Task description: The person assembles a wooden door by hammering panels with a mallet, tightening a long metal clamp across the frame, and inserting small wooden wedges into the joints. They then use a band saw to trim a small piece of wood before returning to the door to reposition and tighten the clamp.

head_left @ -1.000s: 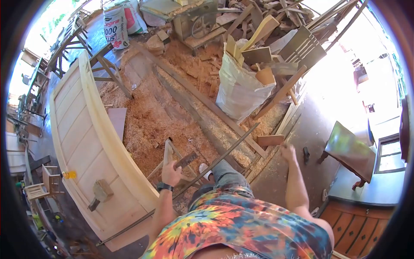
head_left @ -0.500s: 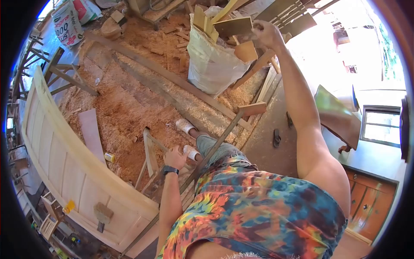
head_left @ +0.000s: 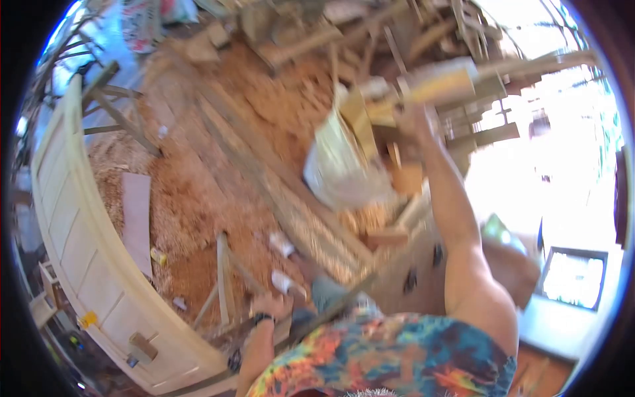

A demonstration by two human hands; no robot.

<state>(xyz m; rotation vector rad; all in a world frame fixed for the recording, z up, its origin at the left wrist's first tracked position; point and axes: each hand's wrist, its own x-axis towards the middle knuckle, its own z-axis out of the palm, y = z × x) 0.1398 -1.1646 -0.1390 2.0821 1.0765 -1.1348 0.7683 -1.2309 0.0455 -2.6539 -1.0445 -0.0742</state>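
My right hand (head_left: 417, 122) is stretched forward at the white sack (head_left: 337, 165), which is filled with wood offcuts. Its fingers are blurred beside a yellowish board (head_left: 440, 86), and whether they grip it is unclear. Low in the view, my left hand (head_left: 271, 304), with a dark band at the wrist, is by the top of a wooden trestle (head_left: 225, 278). Motion smears its fingers too. A pale panelled wooden piece (head_left: 92, 258) lies to the left, with a small wooden block (head_left: 143, 347) on it.
Sawdust (head_left: 192, 218) covers the floor around my feet. A long beam (head_left: 278, 165) crosses it diagonally. Piled lumber (head_left: 430, 40) stands beyond the sack. A flat board (head_left: 136, 218) lies on the left, and dark sandals (head_left: 410, 281) are on the right.
The view has shifted, and the sack and my feet now appear lower. More of the lumber pile shows at the top. My right hand remains at the sack's top; my left stays by the trestle.
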